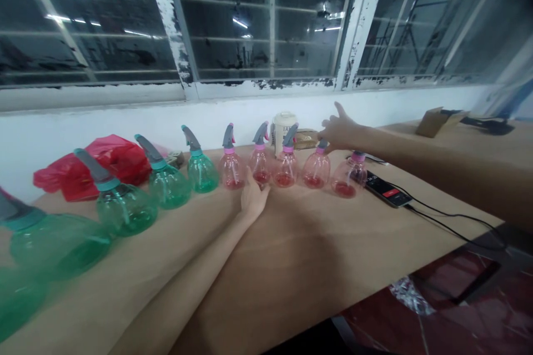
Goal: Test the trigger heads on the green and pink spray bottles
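Clear pink spray bottles with grey-and-pink trigger heads stand in a row on the brown tabletop (300,249). My left hand (254,198) reaches low in front of the second pink spray bottle (261,163), thumb apart from the fingers; its fingertips are at the bottle's base, partly out of sight. Over at the fourth pink spray bottle (316,169), my right hand (336,128) has its fingers around the trigger head, covering it, with one digit pointing up. The rightmost pink spray bottle (347,177) stands below my right forearm. Red liquid lies in the bottles.
Several green spray bottles (169,186) continue the row leftward. Behind them lies a red plastic bag (104,163). A white canister (285,119) stands by the wall. On the right are a phone (387,191) with a black cable (449,227) and a cardboard box (437,122).
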{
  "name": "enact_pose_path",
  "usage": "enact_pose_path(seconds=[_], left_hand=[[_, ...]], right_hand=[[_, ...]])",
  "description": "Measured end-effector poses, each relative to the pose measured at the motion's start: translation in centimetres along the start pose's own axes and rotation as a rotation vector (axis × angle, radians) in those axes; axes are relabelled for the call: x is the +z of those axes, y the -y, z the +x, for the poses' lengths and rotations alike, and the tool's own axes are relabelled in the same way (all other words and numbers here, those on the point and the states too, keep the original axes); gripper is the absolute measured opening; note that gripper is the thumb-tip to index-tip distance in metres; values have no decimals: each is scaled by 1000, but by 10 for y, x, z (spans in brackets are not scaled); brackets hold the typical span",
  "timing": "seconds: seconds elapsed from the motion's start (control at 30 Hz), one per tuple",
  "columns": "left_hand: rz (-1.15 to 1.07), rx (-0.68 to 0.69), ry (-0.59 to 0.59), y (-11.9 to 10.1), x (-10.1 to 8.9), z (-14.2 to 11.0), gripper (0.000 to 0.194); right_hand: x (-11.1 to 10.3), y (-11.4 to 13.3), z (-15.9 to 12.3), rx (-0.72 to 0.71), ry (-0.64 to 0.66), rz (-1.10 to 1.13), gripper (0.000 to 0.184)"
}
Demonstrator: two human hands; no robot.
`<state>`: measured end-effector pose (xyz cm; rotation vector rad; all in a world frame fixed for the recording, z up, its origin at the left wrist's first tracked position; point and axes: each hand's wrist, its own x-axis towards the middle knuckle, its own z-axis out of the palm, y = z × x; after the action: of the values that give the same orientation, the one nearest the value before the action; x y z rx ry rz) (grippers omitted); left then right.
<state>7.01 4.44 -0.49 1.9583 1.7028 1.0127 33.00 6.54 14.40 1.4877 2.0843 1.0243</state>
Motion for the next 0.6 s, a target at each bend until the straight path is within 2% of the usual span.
enact_pose_path(seconds=[0.13,0.3,0.43,0.6], left_hand=[[7,-7,0,0,0,0,81],[15,-2,-4,-1,-1,-2,80],[17,1,-13,0,0,-2,77],[-4,55,-78,0,-1,-5,67]], right_hand=[[-6,-2,3,35,-75,21,58],[-22,-3,10,36,-103,258,79],[-40,4,15,57,-135,386,85],[-47,11,11,123,-2,425,91]])
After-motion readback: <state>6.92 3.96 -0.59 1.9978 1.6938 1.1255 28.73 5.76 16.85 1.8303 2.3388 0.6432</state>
